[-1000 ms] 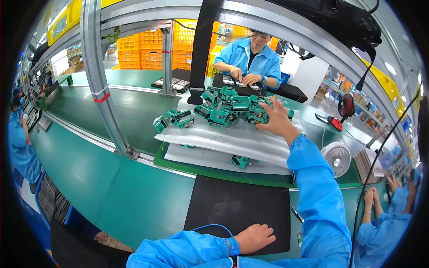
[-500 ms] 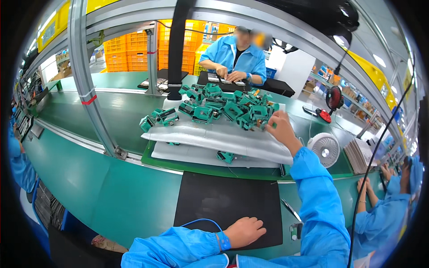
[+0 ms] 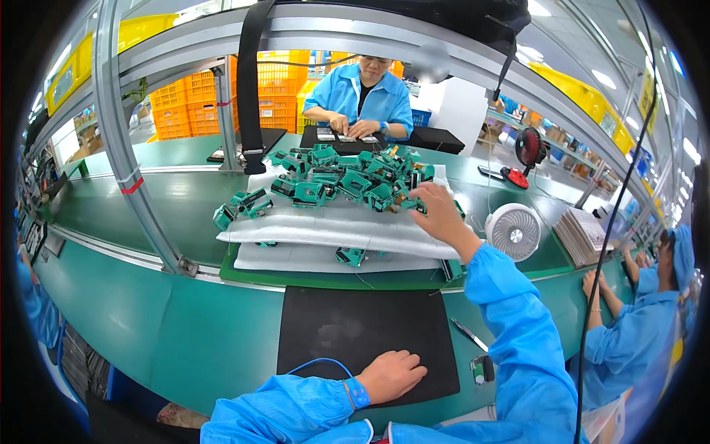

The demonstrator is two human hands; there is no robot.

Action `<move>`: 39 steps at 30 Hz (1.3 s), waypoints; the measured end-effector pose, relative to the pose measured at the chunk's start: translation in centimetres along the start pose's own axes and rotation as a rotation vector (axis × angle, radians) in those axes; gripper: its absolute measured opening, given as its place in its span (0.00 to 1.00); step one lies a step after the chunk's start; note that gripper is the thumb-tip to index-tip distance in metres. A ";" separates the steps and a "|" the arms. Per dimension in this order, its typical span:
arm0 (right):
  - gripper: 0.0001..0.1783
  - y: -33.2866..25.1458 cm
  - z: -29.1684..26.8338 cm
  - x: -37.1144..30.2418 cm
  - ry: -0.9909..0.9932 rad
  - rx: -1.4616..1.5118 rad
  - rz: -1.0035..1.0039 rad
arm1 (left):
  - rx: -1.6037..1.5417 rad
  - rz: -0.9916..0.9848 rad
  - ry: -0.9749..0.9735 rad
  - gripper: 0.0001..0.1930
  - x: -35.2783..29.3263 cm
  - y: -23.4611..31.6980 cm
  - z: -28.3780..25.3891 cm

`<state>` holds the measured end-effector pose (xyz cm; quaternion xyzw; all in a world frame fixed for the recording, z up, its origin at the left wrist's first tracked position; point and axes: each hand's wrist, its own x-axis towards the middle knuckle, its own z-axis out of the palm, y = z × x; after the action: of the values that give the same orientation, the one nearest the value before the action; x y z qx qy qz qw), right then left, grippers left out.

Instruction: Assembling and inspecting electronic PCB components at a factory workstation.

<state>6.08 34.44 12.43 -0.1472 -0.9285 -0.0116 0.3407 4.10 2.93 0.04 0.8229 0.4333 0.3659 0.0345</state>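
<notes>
My right hand [image 3: 442,216] reaches to the right edge of a pile of green plastic parts [image 3: 355,183]. Its thumb and fingers are apart, close to the nearest parts, with nothing visibly held. The parts look like small frames with dark pieces, heaped on a white foam sheet [image 3: 310,226]. My left hand [image 3: 392,376], wearing a blue wrist strap [image 3: 358,393] with a cord, rests palm down on a black mat [image 3: 347,318], fingers loosely bent and empty.
Tweezers [image 3: 469,334] and a small green-and-black part [image 3: 482,369] lie right of the mat. A white fan [image 3: 513,232] stands beside the foam, near a stack of trays [image 3: 586,235]. A metal post [image 3: 127,148] rises at left. A co-worker [image 3: 360,100] works opposite.
The whole view has shifted, so the scene sits further left. My right hand remains by the pile's right edge, its fingers now more spread. My left hand stays on the mat.
</notes>
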 end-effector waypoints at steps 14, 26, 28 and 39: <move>0.15 3.2 5.5 0.1 0.031 -0.021 0.224 | 0.004 0.006 -0.026 0.05 0.1 0.0 0.0; 0.13 -0.7 0.4 -1.7 0.002 -0.271 -0.135 | -0.003 0.014 0.026 0.05 0.1 0.1 -0.2; 0.15 -1.4 0.5 -3.1 -0.282 -0.254 0.094 | -0.011 0.018 0.025 0.05 0.2 0.1 -0.1; 0.11 -11.0 -0.4 -9.8 -0.043 0.335 -0.102 | 0.010 -0.004 -0.005 0.08 0.0 0.0 -0.1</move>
<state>10.36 21.31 7.35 -0.0412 -0.9307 0.1293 0.3396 4.10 2.92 0.11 0.8229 0.4370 0.3616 0.0320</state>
